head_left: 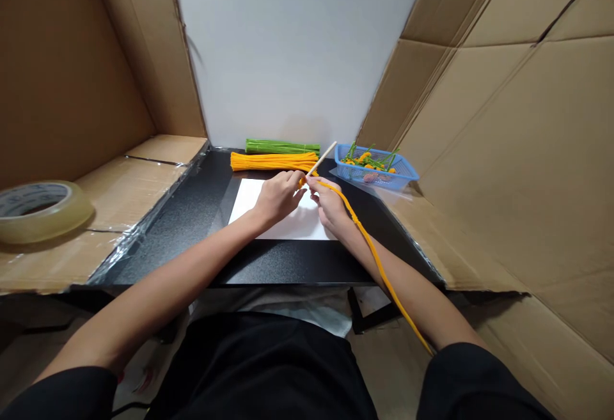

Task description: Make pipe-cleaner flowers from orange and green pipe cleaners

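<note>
Over the white sheet (292, 225), my two hands meet with fingertips close together. A pale, thin stick (323, 156) slants up and to the right from between them; its lower end is hidden by fingers. My left hand (281, 196) is closed at the stick's lower end, where a bit of orange coil shows at the fingertips. With closed fingers, my right hand (330, 202) pinches a long orange pipe cleaner (374, 250), whose loose length runs back along my right forearm.
Behind the hands lie an orange bundle of pipe cleaners (268, 162) and a green bundle (283, 146). A blue basket (403, 180) at right holds small orange and green pieces. A tape roll (71, 218) rests on cardboard at left. Cardboard walls (518, 151) flank the black table (177, 228).
</note>
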A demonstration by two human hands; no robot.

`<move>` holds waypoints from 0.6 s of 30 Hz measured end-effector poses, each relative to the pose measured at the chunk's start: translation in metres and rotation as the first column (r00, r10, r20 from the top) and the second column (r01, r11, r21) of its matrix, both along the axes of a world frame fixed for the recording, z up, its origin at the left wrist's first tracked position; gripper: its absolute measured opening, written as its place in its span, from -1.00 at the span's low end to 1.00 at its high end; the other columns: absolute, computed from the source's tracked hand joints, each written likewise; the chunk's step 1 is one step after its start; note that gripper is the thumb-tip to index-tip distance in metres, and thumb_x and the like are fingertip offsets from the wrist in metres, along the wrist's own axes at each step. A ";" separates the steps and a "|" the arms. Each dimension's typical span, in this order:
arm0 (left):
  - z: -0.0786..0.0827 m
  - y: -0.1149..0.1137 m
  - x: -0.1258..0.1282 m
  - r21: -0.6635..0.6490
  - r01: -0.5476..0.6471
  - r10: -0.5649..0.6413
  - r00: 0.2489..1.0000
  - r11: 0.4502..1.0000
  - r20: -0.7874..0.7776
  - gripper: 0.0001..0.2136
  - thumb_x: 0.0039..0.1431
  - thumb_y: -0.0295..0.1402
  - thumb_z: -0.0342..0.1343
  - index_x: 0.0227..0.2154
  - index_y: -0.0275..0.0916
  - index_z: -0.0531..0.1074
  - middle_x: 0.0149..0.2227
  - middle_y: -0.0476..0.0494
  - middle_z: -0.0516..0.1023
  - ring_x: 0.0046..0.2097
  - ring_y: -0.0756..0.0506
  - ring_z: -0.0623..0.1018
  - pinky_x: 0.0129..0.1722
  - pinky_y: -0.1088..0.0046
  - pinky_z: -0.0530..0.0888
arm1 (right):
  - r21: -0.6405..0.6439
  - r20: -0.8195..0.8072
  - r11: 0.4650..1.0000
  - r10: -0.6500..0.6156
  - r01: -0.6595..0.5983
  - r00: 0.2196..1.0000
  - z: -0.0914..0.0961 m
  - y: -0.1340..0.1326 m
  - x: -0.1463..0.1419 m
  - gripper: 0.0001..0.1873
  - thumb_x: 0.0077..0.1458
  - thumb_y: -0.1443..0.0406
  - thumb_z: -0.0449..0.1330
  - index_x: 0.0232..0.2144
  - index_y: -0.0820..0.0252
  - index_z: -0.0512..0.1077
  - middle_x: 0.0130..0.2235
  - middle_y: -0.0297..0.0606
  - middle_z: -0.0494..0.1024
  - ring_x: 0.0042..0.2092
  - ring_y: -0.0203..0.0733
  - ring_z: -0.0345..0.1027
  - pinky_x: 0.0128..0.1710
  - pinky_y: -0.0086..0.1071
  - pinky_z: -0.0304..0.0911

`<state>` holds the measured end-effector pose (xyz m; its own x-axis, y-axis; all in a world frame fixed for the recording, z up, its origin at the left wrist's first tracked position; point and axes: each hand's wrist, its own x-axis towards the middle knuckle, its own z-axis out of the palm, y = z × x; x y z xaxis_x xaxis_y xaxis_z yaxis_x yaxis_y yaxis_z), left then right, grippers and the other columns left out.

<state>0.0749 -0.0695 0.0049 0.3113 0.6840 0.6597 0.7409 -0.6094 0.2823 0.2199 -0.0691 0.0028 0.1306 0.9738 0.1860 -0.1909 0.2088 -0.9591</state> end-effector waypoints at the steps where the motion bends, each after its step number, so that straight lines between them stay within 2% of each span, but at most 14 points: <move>1: 0.000 0.000 0.001 -0.006 -0.014 0.015 1.000 1.000 0.019 -0.89 0.30 -0.38 0.10 -0.19 -0.23 0.48 -0.23 -0.22 0.62 -0.18 -0.17 0.57 -0.21 0.39 0.39 | 0.003 -0.004 1.000 0.012 -0.012 1.000 0.000 -0.001 -0.001 -0.63 -0.29 0.01 0.47 -0.61 0.11 0.47 -0.50 -0.40 0.39 -0.42 -0.33 0.12 -0.38 -0.35 0.02; 3: 0.000 0.000 0.001 -0.025 -0.017 0.019 0.995 1.000 0.097 -0.89 0.31 -0.38 0.08 -0.24 -0.23 0.51 -0.28 -0.21 0.63 -0.24 -0.15 0.58 -0.23 0.40 0.39 | 0.007 -0.022 1.000 0.025 -0.024 0.999 0.000 -0.002 -0.003 -0.65 -0.29 0.04 0.48 -0.61 0.12 0.48 -0.51 -0.40 0.38 -0.42 -0.33 0.12 -0.38 -0.36 0.02; 5: 0.001 0.001 0.001 -0.068 0.044 -0.026 0.969 0.997 0.245 -0.91 0.27 -0.38 0.13 -0.26 -0.23 0.54 -0.31 -0.18 0.64 -0.29 -0.11 0.58 -0.24 0.41 0.40 | 0.000 -0.063 1.000 0.030 -0.030 0.998 0.000 -0.002 -0.003 -0.68 -0.26 0.07 0.47 -0.61 0.11 0.48 -0.51 -0.41 0.37 -0.41 -0.34 0.13 -0.39 -0.37 0.03; 7: 0.001 0.002 0.001 -0.138 0.153 -0.078 0.894 0.978 0.441 -0.93 0.21 -0.38 0.21 -0.30 -0.23 0.56 -0.34 -0.14 0.64 -0.32 -0.09 0.59 -0.26 0.44 0.43 | -0.023 -0.120 0.998 0.053 -0.056 0.991 0.000 -0.001 -0.002 -0.71 -0.25 0.10 0.45 -0.60 0.11 0.48 -0.51 -0.42 0.38 -0.41 -0.34 0.15 -0.40 -0.38 0.04; 9: 0.000 0.004 0.002 -0.215 0.283 -0.092 0.777 0.935 0.622 -0.91 0.14 -0.36 0.27 -0.32 -0.26 0.57 -0.36 -0.14 0.65 -0.33 -0.08 0.60 -0.28 0.44 0.47 | -0.054 -0.179 0.994 0.086 -0.097 0.980 0.000 0.001 0.000 -0.74 -0.26 0.14 0.45 -0.57 0.11 0.48 -0.52 -0.42 0.39 -0.42 -0.34 0.17 -0.41 -0.39 0.05; 11: 0.000 0.006 0.003 -0.282 0.415 -0.055 0.637 0.865 0.769 -0.83 0.06 -0.32 0.34 -0.34 -0.30 0.57 -0.40 -0.15 0.64 -0.37 -0.09 0.60 -0.31 0.41 0.51 | -0.095 -0.244 0.985 0.117 -0.144 0.963 0.000 0.004 0.001 -0.75 -0.26 0.18 0.46 -0.54 0.11 0.49 -0.52 -0.43 0.41 -0.43 -0.35 0.19 -0.42 -0.41 0.06; 14: 0.002 0.009 0.006 -0.323 0.602 0.053 0.422 0.730 0.905 -0.73 -0.11 -0.33 0.45 -0.38 -0.37 0.56 -0.46 -0.14 0.62 -0.42 -0.07 0.59 -0.30 0.37 0.55 | -0.167 -0.346 0.963 0.143 -0.211 0.927 0.001 0.006 0.002 -0.79 -0.21 0.25 0.45 -0.51 0.12 0.49 -0.52 -0.44 0.44 -0.43 -0.37 0.23 -0.44 -0.44 0.08; 16: 0.004 0.010 0.006 -0.322 0.703 0.115 0.327 0.634 0.938 -0.72 -0.17 -0.39 0.47 -0.39 -0.40 0.56 -0.46 -0.13 0.61 -0.42 -0.04 0.59 -0.26 0.37 0.56 | -0.192 -0.402 0.940 0.188 -0.284 0.896 0.003 0.007 0.004 -0.81 -0.18 0.29 0.44 -0.48 0.13 0.50 -0.50 -0.44 0.48 -0.43 -0.38 0.26 -0.44 -0.46 0.12; 18: 0.007 0.009 0.004 -0.308 0.785 0.139 0.277 0.537 0.951 -0.74 -0.16 -0.45 0.46 -0.37 -0.42 0.57 -0.45 -0.14 0.61 -0.40 -0.01 0.60 -0.22 0.41 0.56 | -0.181 -0.444 0.905 0.274 -0.384 0.853 0.005 0.007 0.006 -0.81 -0.16 0.31 0.44 -0.43 0.14 0.53 -0.47 -0.43 0.50 -0.43 -0.39 0.27 -0.43 -0.47 0.17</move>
<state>0.0791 -0.0605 0.0121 0.2586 0.9595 0.1113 -0.4294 0.0110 0.9031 0.2257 -0.0617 0.0082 -0.1974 0.9777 -0.0712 -0.5811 -0.1752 -0.7948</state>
